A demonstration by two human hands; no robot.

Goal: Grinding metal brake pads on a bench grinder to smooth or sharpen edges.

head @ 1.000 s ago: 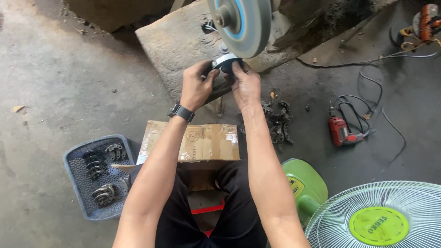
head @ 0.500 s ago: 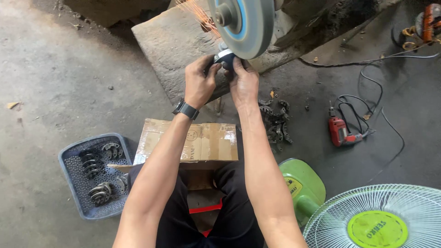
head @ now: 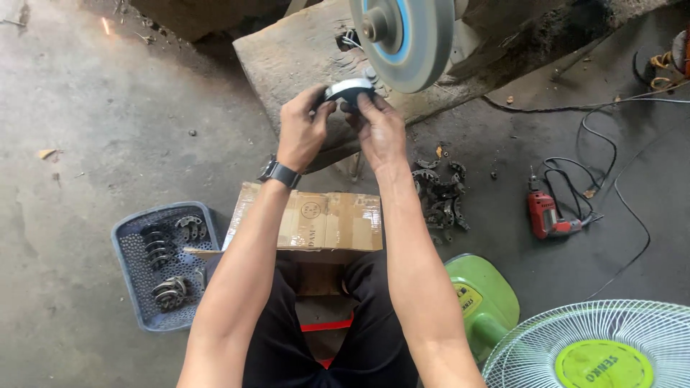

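Both hands hold one curved metal part point(head: 349, 90) with a pale ground face, just below the grinding wheel point(head: 406, 37). My left hand point(head: 305, 128) grips its left end; a black watch sits on that wrist. My right hand point(head: 376, 126) pinches its right end. The grey wheel with a blue hub is mounted above a rough wooden block point(head: 302, 57). The part sits close under the wheel's lower left edge; I cannot tell if they touch. A small spark point(head: 106, 26) shows far left on the floor.
A cardboard box point(head: 316, 221) lies across my lap. A grey plastic basket point(head: 136, 248) with several curved metal parts stands at my left. More such parts point(head: 440, 194) are piled on the floor at right, near a red power drill point(head: 546, 215), cables, a green fan base point(head: 489, 298) and fan grille point(head: 596, 345).
The stream of sparks seen at the wheel half a second ago is gone. Both hands have stayed at the wheel with the part; the camera view has shifted slightly.
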